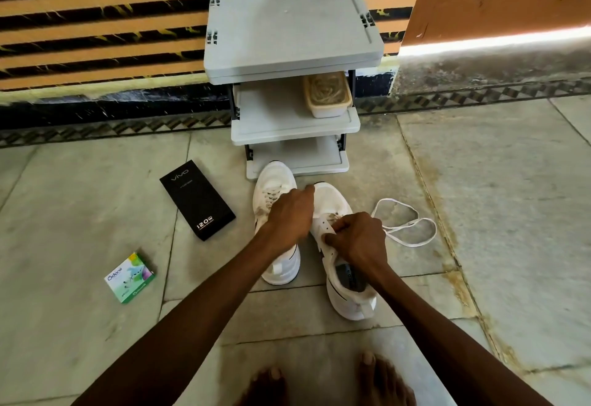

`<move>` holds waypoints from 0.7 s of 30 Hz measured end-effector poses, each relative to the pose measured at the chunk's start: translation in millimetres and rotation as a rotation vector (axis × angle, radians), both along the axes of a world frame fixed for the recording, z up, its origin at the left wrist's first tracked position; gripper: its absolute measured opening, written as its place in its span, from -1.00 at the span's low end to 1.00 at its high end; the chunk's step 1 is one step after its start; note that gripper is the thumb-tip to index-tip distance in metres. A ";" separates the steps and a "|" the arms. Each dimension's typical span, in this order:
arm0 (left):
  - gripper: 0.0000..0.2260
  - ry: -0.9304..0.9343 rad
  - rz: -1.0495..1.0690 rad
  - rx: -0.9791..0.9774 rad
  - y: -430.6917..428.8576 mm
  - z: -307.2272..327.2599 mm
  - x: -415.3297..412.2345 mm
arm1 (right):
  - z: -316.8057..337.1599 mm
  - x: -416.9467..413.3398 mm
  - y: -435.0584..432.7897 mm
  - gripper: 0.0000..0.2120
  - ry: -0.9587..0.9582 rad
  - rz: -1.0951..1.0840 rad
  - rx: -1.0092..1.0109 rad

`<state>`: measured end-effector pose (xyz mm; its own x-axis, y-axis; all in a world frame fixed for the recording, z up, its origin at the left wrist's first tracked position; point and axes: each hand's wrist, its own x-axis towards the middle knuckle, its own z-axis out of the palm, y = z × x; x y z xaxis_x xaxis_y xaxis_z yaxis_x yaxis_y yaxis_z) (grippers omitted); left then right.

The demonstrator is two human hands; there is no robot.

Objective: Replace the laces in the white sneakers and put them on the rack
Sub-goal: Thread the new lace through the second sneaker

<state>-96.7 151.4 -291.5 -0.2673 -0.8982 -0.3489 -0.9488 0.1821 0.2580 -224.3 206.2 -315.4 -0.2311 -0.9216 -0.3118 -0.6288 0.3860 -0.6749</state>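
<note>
1. Two white sneakers stand side by side on the floor [96, 213], toes at the grey rack [294, 124].
2. The right hand [358, 239] pinches the right sneaker [335, 201] at its eyelets.
3. The left hand [289, 213] is above the left sneaker [271, 188], fingers curled; I cannot tell if it holds anything.
4. A loose white lace [402, 226] lies right of the sneakers.
5. A black box [196, 199] and a green box [129, 277] lie to the left.

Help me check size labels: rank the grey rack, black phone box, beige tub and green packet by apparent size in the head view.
1. Grey rack
2. Black phone box
3. Beige tub and green packet: alike; the tub is farther back and partly hidden, so unranked.
</note>
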 end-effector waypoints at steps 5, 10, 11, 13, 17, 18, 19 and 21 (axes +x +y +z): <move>-0.82 -0.078 -0.062 0.112 -5.2 -7.5 -6.3 | -1.1 -1.2 -1.1 -0.87 0.013 0.024 0.000; -0.78 0.225 0.192 0.038 -13.3 -13.2 -1.3 | -3.0 -0.8 -1.4 -0.89 0.044 0.067 -0.028; -0.76 0.350 0.251 0.086 -11.5 -16.2 -1.6 | -4.0 -0.9 -1.8 -0.88 0.048 0.071 -0.034; -0.67 0.618 0.396 0.239 -8.0 -22.9 -5.2 | -7.7 -1.7 -2.8 -0.86 0.050 0.067 -0.049; -0.67 1.431 0.899 0.455 -6.5 4.8 -23.1 | -11.1 -1.9 -3.2 -0.87 0.051 0.077 -0.051; -0.69 1.647 0.955 0.490 -10.2 17.6 -21.2 | -10.8 -2.1 -3.8 -0.87 0.051 0.076 -0.046; -0.71 1.788 0.927 0.514 -13.6 31.7 -16.7 | -10.7 -2.4 -4.1 -0.88 0.047 0.075 -0.036; -0.73 1.867 0.748 0.494 -18.0 58.2 -6.8 | -10.9 -3.0 -4.6 -0.91 0.029 0.075 -0.015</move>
<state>-103.5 133.4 -233.2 -0.2154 -0.9141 -0.3435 0.6122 -0.4005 0.6818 -227.3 201.6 -326.3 -0.1703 -0.9410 -0.2924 -0.6749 0.3276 -0.6612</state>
